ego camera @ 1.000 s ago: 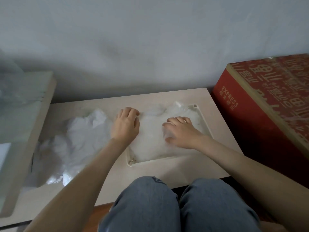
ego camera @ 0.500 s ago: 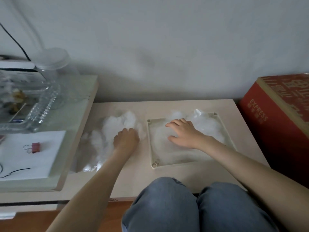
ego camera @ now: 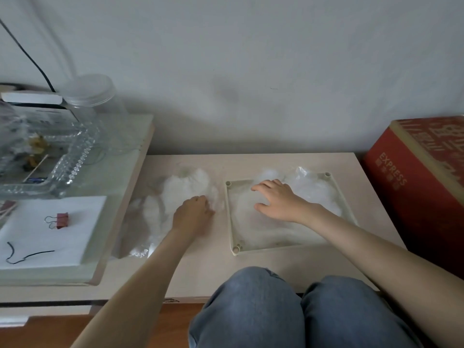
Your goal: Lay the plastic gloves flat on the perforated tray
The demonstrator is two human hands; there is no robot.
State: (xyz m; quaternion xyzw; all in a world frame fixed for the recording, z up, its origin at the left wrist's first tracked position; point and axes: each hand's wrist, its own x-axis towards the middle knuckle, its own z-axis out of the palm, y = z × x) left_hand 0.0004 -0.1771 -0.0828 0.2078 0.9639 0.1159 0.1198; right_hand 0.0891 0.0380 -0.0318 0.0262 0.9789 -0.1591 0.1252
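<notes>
i see my right hand (ego camera: 278,202) spread flat, pressing the gloves (ego camera: 313,194) that lie in the perforated tray (ego camera: 230,222) on the low table (ego camera: 251,267). my left hand (ego camera: 193,213) curls its fingers into the loose glove pile (ego camera: 180,189) just left of the tray, seemingly pinching it.

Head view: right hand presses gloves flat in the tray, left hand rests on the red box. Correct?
No. The head view shows the left hand on the glove pile left of the tray; the right hand does press gloves in the tray.
</notes>
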